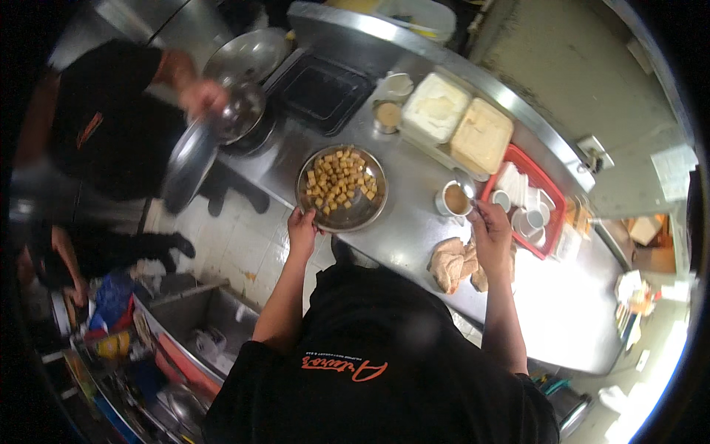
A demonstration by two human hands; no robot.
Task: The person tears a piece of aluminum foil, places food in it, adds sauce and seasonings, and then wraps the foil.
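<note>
My left hand (303, 226) grips the near-left rim of a round metal bowl (366, 213), which holds many small browned cubes of food (339, 180). The bowl is at the near edge of the steel counter. My right hand (492, 227) holds a metal spoon (465, 182) over a white cup (442, 201) of light brown sauce (456, 198). The spoon's bowl is at the cup's far rim. A crumpled tan cloth (448, 265) lies on the counter, partly behind my right forearm.
Beyond the cup stand tubs of white (435, 108) and cream-coloured (481, 136) contents and a red basket (557, 213) of white cups. A black tray (321, 91) lies further left. At left a co-worker (111, 122) holds a pan or lid (191, 164). A sink (183, 311) is behind me.
</note>
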